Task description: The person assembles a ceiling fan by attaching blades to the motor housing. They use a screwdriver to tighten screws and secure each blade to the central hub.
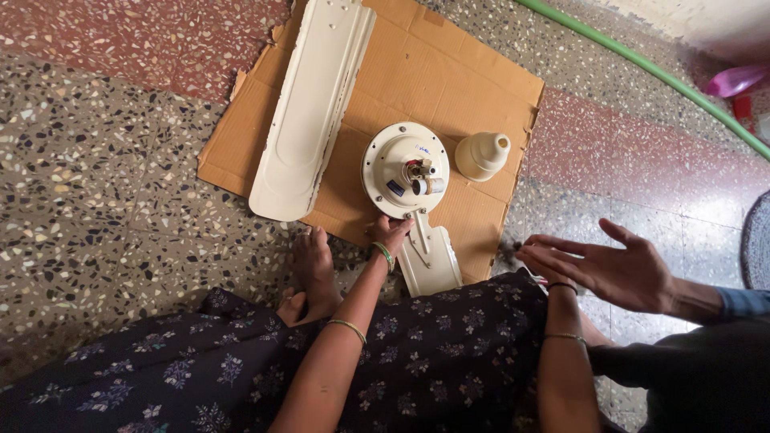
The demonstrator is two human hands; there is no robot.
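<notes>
Head view: the left hand [391,232] grips the near rim of the round cream metal fan motor [405,168], which lies on the brown cardboard sheet [473,88], shaft up. A short cream fan blade [429,261] runs from it toward the person. The right hand [541,261] is mostly hidden behind another person's open hand [618,269]; its grip cannot be told.

A flattened sheet of brown cardboard [473,80], torn along its edges, is lying on the floor. At its middle, a small dark blue label [395,188] is sitting near the lower left of the round cream fan motor housing [385,164], and a pale sticker with blue marks [422,149] is showing nearer the housing's upper right
</notes>
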